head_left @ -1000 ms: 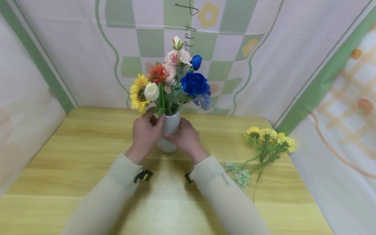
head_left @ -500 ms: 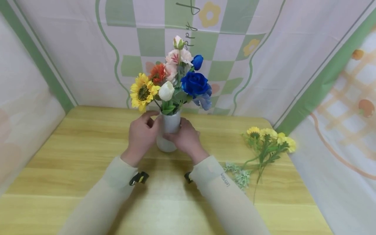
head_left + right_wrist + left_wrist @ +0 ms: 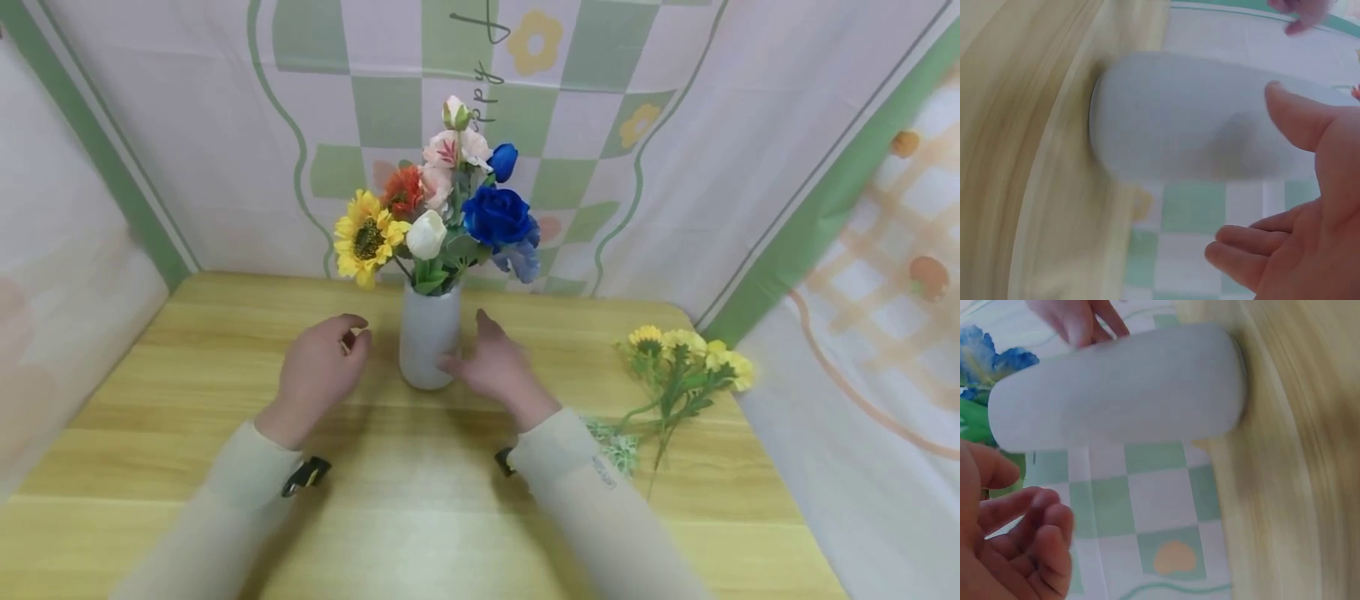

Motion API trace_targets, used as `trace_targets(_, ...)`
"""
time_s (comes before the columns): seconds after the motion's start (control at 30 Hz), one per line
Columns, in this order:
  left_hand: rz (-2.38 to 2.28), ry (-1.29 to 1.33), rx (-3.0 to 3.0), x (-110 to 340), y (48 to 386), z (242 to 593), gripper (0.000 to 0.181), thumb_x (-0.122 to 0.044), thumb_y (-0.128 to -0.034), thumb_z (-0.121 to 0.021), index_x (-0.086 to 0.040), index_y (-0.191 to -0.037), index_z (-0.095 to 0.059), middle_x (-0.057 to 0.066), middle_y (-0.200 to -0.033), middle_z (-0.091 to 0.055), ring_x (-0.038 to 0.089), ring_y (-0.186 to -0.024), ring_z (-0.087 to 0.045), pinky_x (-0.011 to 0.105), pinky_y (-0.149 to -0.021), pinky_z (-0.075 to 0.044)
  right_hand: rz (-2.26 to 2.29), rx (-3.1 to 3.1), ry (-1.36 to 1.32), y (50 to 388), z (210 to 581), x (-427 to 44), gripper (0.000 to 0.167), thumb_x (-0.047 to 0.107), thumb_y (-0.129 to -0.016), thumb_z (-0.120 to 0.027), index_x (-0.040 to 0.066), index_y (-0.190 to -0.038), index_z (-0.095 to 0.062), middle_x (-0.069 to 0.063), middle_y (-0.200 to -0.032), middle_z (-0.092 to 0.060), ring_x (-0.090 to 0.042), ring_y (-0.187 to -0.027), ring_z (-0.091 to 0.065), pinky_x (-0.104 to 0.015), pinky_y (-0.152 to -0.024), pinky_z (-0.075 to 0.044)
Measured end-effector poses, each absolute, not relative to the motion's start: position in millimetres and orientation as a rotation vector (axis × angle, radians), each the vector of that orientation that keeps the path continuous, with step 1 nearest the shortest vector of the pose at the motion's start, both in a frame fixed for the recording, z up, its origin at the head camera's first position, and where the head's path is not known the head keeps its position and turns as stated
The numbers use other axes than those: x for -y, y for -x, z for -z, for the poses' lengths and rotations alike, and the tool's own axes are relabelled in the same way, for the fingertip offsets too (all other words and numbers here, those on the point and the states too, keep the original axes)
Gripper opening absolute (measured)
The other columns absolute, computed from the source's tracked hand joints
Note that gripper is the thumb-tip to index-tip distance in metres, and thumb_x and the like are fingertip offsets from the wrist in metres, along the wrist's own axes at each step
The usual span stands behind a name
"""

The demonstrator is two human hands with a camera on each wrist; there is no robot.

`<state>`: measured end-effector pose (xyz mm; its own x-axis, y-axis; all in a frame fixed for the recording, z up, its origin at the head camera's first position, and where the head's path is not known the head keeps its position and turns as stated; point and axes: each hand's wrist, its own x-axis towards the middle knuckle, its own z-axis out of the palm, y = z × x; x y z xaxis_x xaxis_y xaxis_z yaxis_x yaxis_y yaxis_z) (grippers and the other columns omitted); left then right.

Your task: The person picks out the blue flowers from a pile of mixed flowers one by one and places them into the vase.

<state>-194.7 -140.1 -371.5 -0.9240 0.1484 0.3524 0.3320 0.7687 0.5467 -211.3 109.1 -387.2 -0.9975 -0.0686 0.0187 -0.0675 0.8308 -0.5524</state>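
Note:
A white vase (image 3: 430, 337) stands upright on the table, holding a sunflower (image 3: 367, 237), an orange flower, a white tulip (image 3: 426, 234), pink blooms and blue flowers (image 3: 497, 215). Left of the vase, the left hand (image 3: 322, 371) hangs apart from it, fingers loosely curled around nothing; the left wrist view shows the same hand (image 3: 1016, 531). The right hand (image 3: 498, 371) is just right of the vase, thumb and fingers spread. In the right wrist view this hand (image 3: 1316, 181) has its thumb over the vase (image 3: 1191, 119); whether it touches cannot be told.
Yellow flowers (image 3: 678, 358) on green stems lie at the right side of the wooden table (image 3: 187, 358), with a pale green sprig (image 3: 618, 450) nearer the right sleeve. A checkered cloth (image 3: 386, 112) hangs behind the vase, and fabric walls stand at both sides.
The left hand has left the flowers and vase rim, moving left and nearer the camera. The right hand has loosened its grip and shifted right. The white tulip moved right, then stayed in place.

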Motion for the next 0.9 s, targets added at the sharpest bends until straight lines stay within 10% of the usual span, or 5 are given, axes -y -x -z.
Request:
trace_targets(0.3,0.535,0.528,2.763,179,183,381,0.042,-0.025,-0.0998,-0.055,0.004,-0.13,-0.06,0.029,-0.13,-0.056,0.046,-0.123,-0.049,0.06,-0.105,-0.035,0.527,-3.145,0.279,177,389,-191,0.085,0.046,-0.096,-0.061,-0.002,-0.155,-0.023,-0.023,-0.153,-0.037,-0.043,-0.134,-0.041,-0.069,-0.11,-0.016)
trace_targets(0.67,0.385,0.438,3.036,219,168,394,0.064,-0.045,-0.1023,-0.049,-0.001,-0.148,-0.042,0.04,-0.149,-0.023,0.064,-0.134,-0.013,0.079,-0.1,-0.016,0.379,-3.11,-0.035,145,393,-297,0.076,0.039,-0.097,-0.057,0.001,-0.155,-0.025,-0.027,-0.154,-0.03,-0.051,-0.136,-0.029,-0.08,-0.099,-0.007)
trace_targets(0.9,0.366,0.365,3.128,231,166,398,0.077,-0.057,-0.1023,-0.04,0.004,-0.15,-0.036,0.042,-0.152,-0.011,0.066,-0.134,-0.002,0.078,-0.102,-0.008,0.331,-3.067,-0.134,118,405,-337,0.054,0.034,-0.094,-0.059,-0.009,-0.126,-0.054,-0.032,-0.116,-0.058,-0.053,-0.104,-0.054,-0.075,-0.082,-0.035)
